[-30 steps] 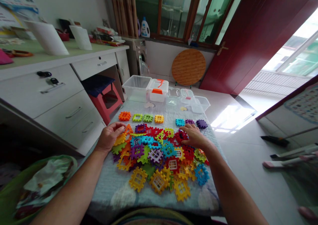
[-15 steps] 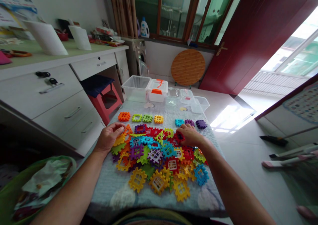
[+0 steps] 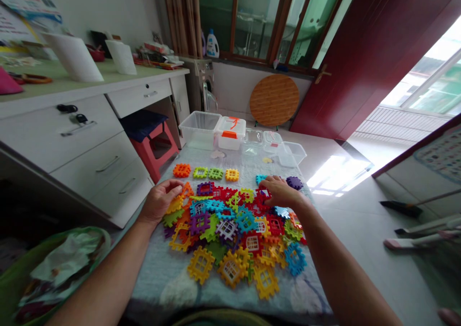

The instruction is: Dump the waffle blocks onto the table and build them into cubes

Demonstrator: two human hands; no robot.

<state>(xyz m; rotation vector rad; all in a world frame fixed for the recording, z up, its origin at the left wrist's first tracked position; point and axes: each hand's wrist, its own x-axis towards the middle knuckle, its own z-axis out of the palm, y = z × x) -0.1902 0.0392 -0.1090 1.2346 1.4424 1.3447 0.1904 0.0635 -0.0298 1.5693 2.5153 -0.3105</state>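
1. Heap of toothed plastic pieces (image 3: 226, 229), mixed in colour, on the cloth-covered worktop (image 3: 162, 263). The pieces overlap and several tilt, probably because each leans on those beneath it.
2. Left hand (image 3: 162, 201), at the heap's left edge beside an orange piece (image 3: 187, 190) and a yellow piece (image 3: 175, 204). The fingers curl toward the thumb; whether this grip encloses anything is not discernible. Its position at the edge may serve to steady the pile.
3. Right hand (image 3: 281, 191), palm down over the far right of the heap, fingertips at a red piece (image 3: 262, 201). The fingers bend downward, a posture suited to picking among overlapping edges; whether the grip is closed on the piece cannot be made out.
4. Row beyond the heap: orange block (image 3: 182, 170), two green blocks (image 3: 208, 173), yellow block (image 3: 232, 175), cyan block (image 3: 260, 178), partly covered by the right hand, and purple block (image 3: 294, 183). Their spacing seemingly keeps colours distinct.
5. Clear containers (image 3: 200, 126) along the far edge, apparently placed there to leave the near area for the pieces.
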